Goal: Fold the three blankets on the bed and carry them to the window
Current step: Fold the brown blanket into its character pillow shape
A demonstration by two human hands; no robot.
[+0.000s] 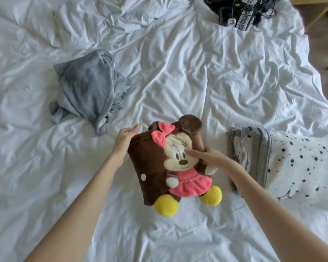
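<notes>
Done: Minnie plush blanket (150,163) and spotted blanket (292,163), near right, look folded.
Left: grey blanket (89,86) crumpled; carrying.
Hands: left hand (124,140), right hand (210,157) straight-fingered, pressing the plush.

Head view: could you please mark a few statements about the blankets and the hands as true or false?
1. The grey blanket lies crumpled to the left of the brown plush blanket. True.
2. Both hands touch the grey blanket. False: the left hand and the right hand are on the brown plush blanket.
3. The spotted white blanket lies to the right of the brown one. True.
4. The plush figure wears a yellow bow. False: the bow is pink; the feet are yellow.
5. The black gear sits between the arms. False: it lies at the far side of the bed.
</notes>
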